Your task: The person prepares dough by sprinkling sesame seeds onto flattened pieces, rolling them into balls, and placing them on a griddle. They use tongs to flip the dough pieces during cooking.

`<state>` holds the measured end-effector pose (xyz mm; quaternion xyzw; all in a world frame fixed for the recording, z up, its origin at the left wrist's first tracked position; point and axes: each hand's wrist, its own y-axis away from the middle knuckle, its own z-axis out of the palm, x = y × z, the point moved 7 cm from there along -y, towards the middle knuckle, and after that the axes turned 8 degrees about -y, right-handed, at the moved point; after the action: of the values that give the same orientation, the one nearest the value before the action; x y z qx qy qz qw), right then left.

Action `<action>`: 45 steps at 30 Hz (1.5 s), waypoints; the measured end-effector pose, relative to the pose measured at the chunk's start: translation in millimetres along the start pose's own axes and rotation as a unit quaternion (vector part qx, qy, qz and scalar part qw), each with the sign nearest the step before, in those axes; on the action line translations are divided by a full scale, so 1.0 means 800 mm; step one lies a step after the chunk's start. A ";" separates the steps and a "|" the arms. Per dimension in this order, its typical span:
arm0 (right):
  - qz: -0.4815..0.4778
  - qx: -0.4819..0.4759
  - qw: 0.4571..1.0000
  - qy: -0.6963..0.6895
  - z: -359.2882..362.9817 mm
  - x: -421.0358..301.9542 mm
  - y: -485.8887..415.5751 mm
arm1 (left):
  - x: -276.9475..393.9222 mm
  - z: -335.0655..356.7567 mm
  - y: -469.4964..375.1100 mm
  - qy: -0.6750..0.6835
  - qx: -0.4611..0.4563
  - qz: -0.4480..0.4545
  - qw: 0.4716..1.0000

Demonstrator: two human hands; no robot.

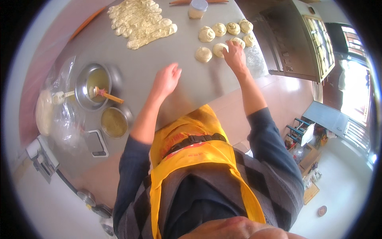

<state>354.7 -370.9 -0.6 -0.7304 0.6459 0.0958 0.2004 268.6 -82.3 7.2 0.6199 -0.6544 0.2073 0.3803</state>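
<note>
Several round, coiled dough pieces stand in rows at the right of the metal table [143, 64]. My right hand [235, 55] reaches over the lower row, its fingertips at a dough piece [219, 50] and in front of another [238, 41]; whether it grips either I cannot tell. To its left lies a separate dough round [203, 54]. My left hand [167, 78] hovers over the table with fingers curled and nothing visible in it. Farther back lie strips of dough [140, 25], side by side.
On the left are a metal bowl of yellowish liquid [78, 86] with a wooden-handled brush [110, 96], a bowl of brownish paste [114, 122], plastic film [67, 125] and a phone-like device [98, 143]. A lidded tub [197, 9] stands behind. A metal cabinet [294, 44] holds a dough-filled tray at right.
</note>
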 end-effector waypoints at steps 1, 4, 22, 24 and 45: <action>-0.020 -0.003 1.000 -0.023 0.006 0.009 0.006 | 0.013 0.015 -0.046 -0.039 0.017 0.027 0.999; -0.068 -0.031 0.997 0.007 0.017 0.002 0.020 | 0.066 0.063 -0.169 -0.136 -0.015 0.036 0.990; 0.030 -0.243 0.969 -0.013 0.072 0.021 -0.023 | 0.059 0.113 -0.226 -0.261 0.045 -0.184 0.946; -0.046 -0.145 0.988 0.021 0.051 0.010 -0.021 | 0.071 0.107 -0.228 -0.285 0.013 -0.206 0.936; -0.144 -0.059 0.986 -0.057 0.056 0.032 -0.109 | 0.050 0.169 -0.206 -0.363 0.106 0.067 0.923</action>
<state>449.4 -368.2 -36.6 -0.8199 0.5141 0.1459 0.2052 397.9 -232.6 -79.8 0.6439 -0.7619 0.0615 0.0334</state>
